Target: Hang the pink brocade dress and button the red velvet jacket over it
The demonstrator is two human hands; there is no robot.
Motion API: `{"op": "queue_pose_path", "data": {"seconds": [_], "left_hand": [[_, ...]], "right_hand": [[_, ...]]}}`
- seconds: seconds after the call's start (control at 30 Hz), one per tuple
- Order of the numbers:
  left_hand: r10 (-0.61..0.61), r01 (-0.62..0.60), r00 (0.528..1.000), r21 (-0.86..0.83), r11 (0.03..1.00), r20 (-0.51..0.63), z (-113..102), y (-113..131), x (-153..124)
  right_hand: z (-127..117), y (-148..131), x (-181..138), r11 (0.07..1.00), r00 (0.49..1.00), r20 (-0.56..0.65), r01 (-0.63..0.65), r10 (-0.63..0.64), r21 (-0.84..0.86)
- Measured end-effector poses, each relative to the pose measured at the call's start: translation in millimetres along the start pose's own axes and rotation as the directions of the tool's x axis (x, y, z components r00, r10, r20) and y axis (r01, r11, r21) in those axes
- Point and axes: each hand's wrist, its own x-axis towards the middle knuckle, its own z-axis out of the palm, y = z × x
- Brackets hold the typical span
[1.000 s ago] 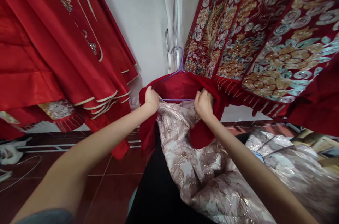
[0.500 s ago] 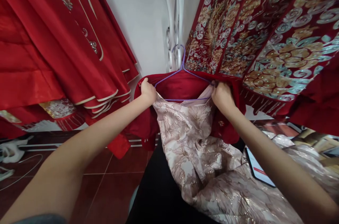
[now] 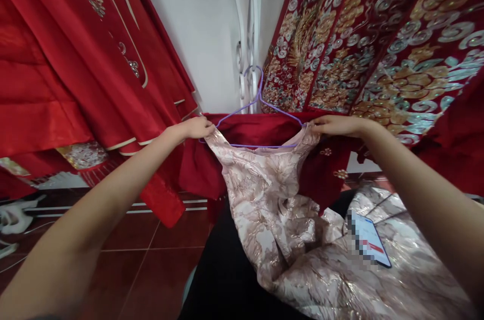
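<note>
A pale pink floral brocade dress [image 3: 260,179] hangs by its straps on a purple hanger [image 3: 259,97], its skirt spread over my lap to the right. My left hand [image 3: 200,127] pinches the left strap by the hanger's end. At the other end my right hand [image 3: 333,126] is closed on the right strap, fingers bent over the cloth. Behind the dress is a red jacket [image 3: 200,171] with small ornate fastenings on its right part; much of it is hidden. On the skirt lies a phone [image 3: 372,239] with its screen lit.
Red garments with pale piping [image 3: 151,83] hang on the left. A red gown with gold and silver embroidery [image 3: 340,58] hangs on the right. White cabinet doors [image 3: 189,22] stand ahead. White shoes [image 3: 17,216] are at the far left, above red floor tiles [image 3: 132,274].
Both hands have let go of the red jacket's upper edges and moved outward onto the dress straps. The jacket's edges have dropped back behind the dress, uncovering the straps.
</note>
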Motion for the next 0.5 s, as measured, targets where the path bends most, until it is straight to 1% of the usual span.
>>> {"op": "queue_pose_path", "data": {"seconds": [0.07, 0.1, 0.17, 0.23, 0.3, 0.37, 0.43, 0.47, 0.5], "left_hand": [[-0.024, 0.027, 1.0, -0.159, 0.987, 0.018, -5, -9, -12], [-0.013, 0.012, 1.0, -0.236, 0.972, 0.001, -4, -13, -20], [0.03, -0.055, 0.996, -0.331, 0.942, -0.082, 1, -20, -34], [0.051, -0.121, 0.974, -0.316, 0.941, -0.22, 10, -22, -47], [0.029, -0.126, 0.926, -0.237, 0.963, -0.376, 22, -21, -56], [-0.048, -0.053, 0.867, -0.187, 0.981, -0.497, 36, -21, -63], [-0.165, 0.061, 0.799, -0.194, 0.979, -0.578, 55, -23, -73], [-0.228, 0.112, 0.765, -0.224, 0.968, -0.602, 66, -25, -79], [-0.289, 0.149, 0.74, -0.271, 0.951, -0.608, 78, -28, -85]], "right_hand": [[4, 6, -13, 0.965, 0.998, 0.0, 0.058, -0.06, 0.256], [8, 8, -17, 0.93, 0.997, -0.033, 0.08, -0.073, 0.358], [18, 13, -20, 0.863, 0.989, -0.137, 0.121, -0.061, 0.491], [28, 17, -17, 0.82, 0.97, -0.245, 0.149, -0.011, 0.553], [36, 24, -12, 0.797, 0.942, -0.335, 0.173, 0.038, 0.579], [44, 35, -9, 0.785, 0.896, -0.436, 0.207, 0.088, 0.583], [58, 49, -11, 0.778, 0.822, -0.537, 0.208, 0.19, 0.592], [66, 56, -14, 0.776, 0.772, -0.576, 0.181, 0.268, 0.604], [77, 64, -18, 0.756, 0.743, -0.569, 0.132, 0.353, 0.641]]}}
